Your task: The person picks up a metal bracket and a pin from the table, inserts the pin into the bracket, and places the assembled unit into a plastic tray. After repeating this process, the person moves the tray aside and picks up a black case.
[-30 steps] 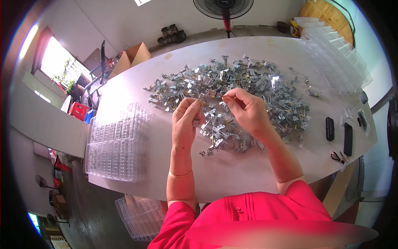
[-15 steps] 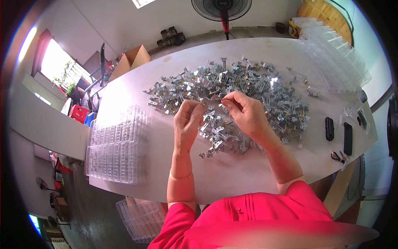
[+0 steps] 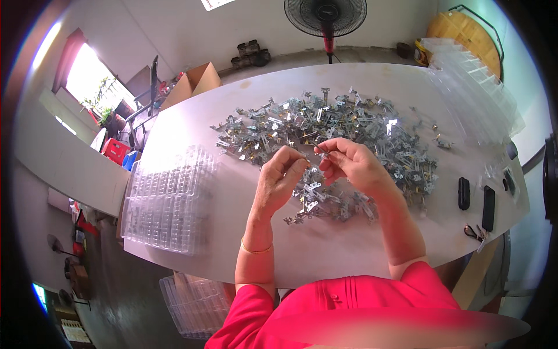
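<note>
My left hand [image 3: 283, 179] is pinched closed over the near side of a heap of small metal brackets [image 3: 325, 119]; what sits between its fingertips is too small to name. Close on its right, my right hand [image 3: 353, 164] has thumb and forefinger closed on a small metal part [image 3: 324, 153], seemingly of the same kind as those in the heap. The fingertips of the two hands nearly meet. Many silvery pieces, some with brass-coloured bits, lie jumbled beyond and below the hands.
Clear plastic trays [image 3: 168, 203] are stacked at the table's left; more trays [image 3: 474, 96] lie far right. A black case [image 3: 463, 193], a dark phone-like slab [image 3: 488, 208] and small scissors [image 3: 474, 232] are at the right. A fan [image 3: 325, 14] stands behind the table [image 3: 232, 256].
Both hands have come closer together, the left moving right and slightly down. The whole view has shifted a little, so the table appears lower.
</note>
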`<state>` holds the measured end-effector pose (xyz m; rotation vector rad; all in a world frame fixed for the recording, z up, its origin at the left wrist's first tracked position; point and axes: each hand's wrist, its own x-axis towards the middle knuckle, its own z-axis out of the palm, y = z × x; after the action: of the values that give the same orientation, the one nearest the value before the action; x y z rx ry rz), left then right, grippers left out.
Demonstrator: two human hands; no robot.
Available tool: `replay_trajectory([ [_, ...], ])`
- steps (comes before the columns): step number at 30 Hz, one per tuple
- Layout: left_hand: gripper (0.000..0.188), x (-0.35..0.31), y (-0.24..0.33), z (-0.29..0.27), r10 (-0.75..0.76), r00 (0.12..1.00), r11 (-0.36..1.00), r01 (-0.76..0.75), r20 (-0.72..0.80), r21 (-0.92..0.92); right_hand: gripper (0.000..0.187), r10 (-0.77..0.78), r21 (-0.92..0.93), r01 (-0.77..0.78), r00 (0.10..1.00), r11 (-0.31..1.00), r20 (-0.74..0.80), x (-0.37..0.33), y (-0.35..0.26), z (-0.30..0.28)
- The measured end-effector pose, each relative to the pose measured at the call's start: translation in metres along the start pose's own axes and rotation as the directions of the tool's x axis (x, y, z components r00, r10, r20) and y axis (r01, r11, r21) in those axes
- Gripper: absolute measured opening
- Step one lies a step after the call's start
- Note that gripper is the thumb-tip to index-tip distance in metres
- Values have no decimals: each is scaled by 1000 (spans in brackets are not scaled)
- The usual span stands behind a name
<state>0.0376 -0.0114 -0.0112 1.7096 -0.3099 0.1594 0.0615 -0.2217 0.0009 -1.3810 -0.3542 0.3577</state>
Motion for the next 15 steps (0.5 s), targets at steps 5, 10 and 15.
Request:
replay_trajectory([
  [5, 8, -2, 6, -7, 6, 999, 1000, -6, 51, 9, 26, 120, 45, -122, 992, 991, 46, -7, -18, 0],
  [10, 6, -5, 11, -7, 28, 992, 994, -41, 122, 103, 22, 120, -32, -118, 992, 992, 49, -6, -16, -2],
  [15, 6, -5, 18, -5, -39, 974, 986, 0, 225, 169, 19, -60, -135, 68, 996, 988, 59, 0, 3, -10],
])
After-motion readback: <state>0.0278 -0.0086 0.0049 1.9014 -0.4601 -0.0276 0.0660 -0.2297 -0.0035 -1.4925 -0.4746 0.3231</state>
